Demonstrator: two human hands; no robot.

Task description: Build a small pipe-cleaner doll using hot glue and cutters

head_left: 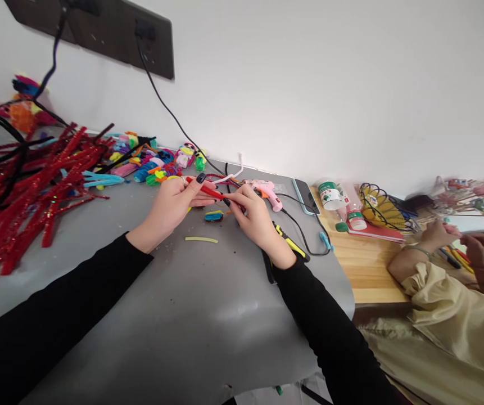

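Note:
My left hand (173,207) is closed around one end of a red pipe cleaner (206,190), thumb on top. My right hand (253,216) pinches the other end of the same red pipe cleaner with its fingertips. Both hands hover just above the grey table mat (191,315). Right below the hands lie a small blue-and-yellow wrapped piece (213,216) and a short yellow strip (201,239). A pink glue gun (268,192) lies just beyond my right hand, its black cord running off to the right.
A big heap of red glitter pipe cleaners (26,191) fills the left. Several colourful finished pieces (153,160) line the wall. Yellow-handled pliers (291,244) lie by my right wrist. A phone (306,196), bottles (330,195) and another person's hands (456,242) occupy the wooden table at right.

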